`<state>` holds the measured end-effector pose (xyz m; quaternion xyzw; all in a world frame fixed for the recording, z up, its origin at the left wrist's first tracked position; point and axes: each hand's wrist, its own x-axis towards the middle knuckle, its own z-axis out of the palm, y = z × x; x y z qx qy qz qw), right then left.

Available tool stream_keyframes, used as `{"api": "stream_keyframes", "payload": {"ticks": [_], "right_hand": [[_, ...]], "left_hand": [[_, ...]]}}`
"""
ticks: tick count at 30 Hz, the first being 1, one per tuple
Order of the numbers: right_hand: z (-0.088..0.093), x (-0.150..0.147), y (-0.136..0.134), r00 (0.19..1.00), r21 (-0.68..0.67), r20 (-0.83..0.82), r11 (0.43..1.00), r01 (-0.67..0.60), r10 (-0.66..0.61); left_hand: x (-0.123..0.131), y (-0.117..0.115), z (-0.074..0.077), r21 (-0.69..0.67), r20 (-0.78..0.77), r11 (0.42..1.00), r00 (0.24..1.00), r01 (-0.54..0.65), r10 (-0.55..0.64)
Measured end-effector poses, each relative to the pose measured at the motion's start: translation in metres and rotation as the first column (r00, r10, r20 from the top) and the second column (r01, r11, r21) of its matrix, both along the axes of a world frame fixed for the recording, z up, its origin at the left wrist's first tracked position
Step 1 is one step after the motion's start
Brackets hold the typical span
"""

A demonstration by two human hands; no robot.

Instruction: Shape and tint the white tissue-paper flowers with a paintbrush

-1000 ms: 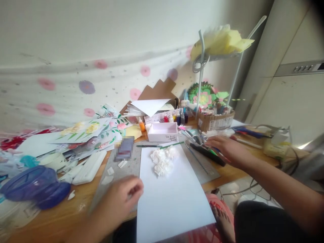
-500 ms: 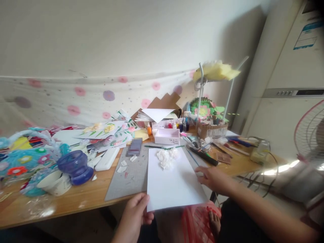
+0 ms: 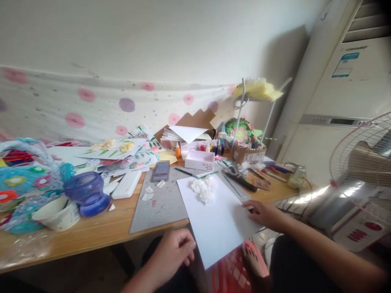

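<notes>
A white sheet of paper (image 3: pixel 220 228) lies tilted on the table, its near corner reaching out past the front edge. On its far part sits a small heap of white crumpled, petal-like pieces (image 3: pixel 204 189). My right hand (image 3: pixel 261 215) grips the sheet's right edge, the fingers partly hidden. Just off the left edge of the paper, my left hand (image 3: pixel 180 248) is curled with fingers drawn in, and nothing shows in it. Under the sheet is a grey cutting mat (image 3: pixel 163 213) with white paper scraps (image 3: pixel 148 196) on it.
Left stand a blue glass vase (image 3: pixel 88 193), a paper cup (image 3: pixel 58 215) and a flowered blue basket (image 3: pixel 27 177). Behind the sheet are a small white box (image 3: pixel 200 160) and colour bottles (image 3: pixel 219 147). Scissors (image 3: pixel 233 169) and tools lie right; a fan (image 3: pixel 363 158) stands beyond.
My left hand has let go of the paper's near left corner. The sheet has turned, its near end swinging right, with my right hand still on its edge. The view has shifted slightly.
</notes>
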<state>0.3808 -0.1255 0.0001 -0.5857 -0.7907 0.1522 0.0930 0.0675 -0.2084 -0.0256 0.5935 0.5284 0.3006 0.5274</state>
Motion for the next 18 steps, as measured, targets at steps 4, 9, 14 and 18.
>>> {"api": "stream_keyframes", "payload": {"ticks": [4, 9, 14, 18], "right_hand": [[0.015, 0.005, 0.032, 0.996, 0.135, 0.083, 0.991, 0.005, -0.017], [0.012, -0.005, 0.077, 0.987, 0.212, 0.163, 0.977, -0.025, -0.01], [0.007, 0.01, 0.125, 0.979, 0.341, 0.205, 0.938, -0.054, -0.018], [-0.004, 0.034, 0.16, 0.965, 0.351, 0.248, 0.921, -0.166, 0.079]], "left_hand": [[-0.014, 0.052, 0.031, 0.447, -0.436, 0.894, 0.881, 0.036, 0.182], [-0.001, 0.131, 0.04, 0.437, -0.558, 0.895, 0.808, 0.095, 0.187], [0.013, 0.17, 0.019, 0.373, -0.658, 0.925, 0.724, 0.074, 0.207], [0.017, 0.171, 0.009, 0.343, -0.687, 0.931, 0.709, 0.125, 0.158]]}}
